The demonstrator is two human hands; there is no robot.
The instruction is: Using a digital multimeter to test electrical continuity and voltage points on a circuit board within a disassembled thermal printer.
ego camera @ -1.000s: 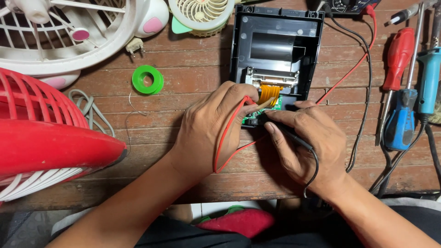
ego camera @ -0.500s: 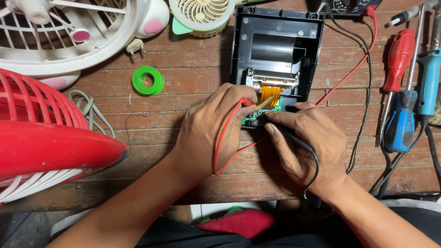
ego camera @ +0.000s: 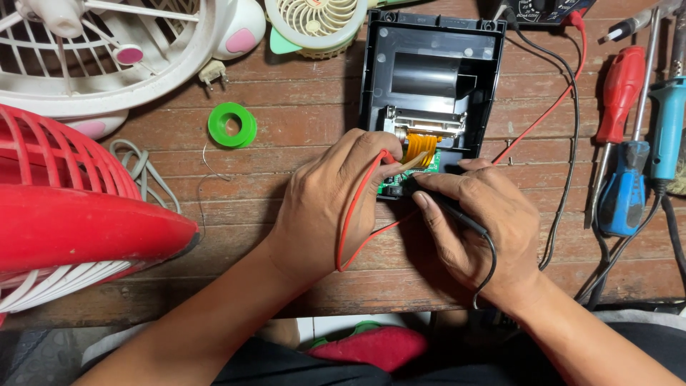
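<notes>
Green circuit board (ego camera: 397, 187), small, at the near edge of the open black device housing (ego camera: 429, 43), mid-worktop. Mostly covered by fingers; its long axis cannot be told. An orange ribbon cable (ego camera: 420, 146) runs from the board away from the person, up into the housing's metal mechanism.

Left hand (ego camera: 332, 204) curled, fingers pinched on the red probe (ego camera: 389, 159); its tip is hidden, its red lead (ego camera: 350, 229) loops back over the hand. Right hand (ego camera: 486, 221) closed in a pen grip on the black probe (ego camera: 446, 207), long axis slanting from lower right to upper left, tip at the board. Its black lead (ego camera: 493, 261) trails toward the wrist.

Housing is an open tray-like shell: grey curved bay inside, nothing loose visible in it.

Both leads run right and up to a multimeter (ego camera: 543, 8) at the far edge, partly cut off.

Right: red screwdriver (ego camera: 620, 93), blue-handled screwdriver (ego camera: 623, 193), teal soldering iron (ego camera: 668, 129), all lying roughly lengthwise away from the person.

Left: green tape roll (ego camera: 232, 125) flat on the wooden worktop (ego camera: 286, 93); red fan (ego camera: 64, 207), white fan (ego camera: 93, 50), small cream fan (ego camera: 318, 21).
</notes>
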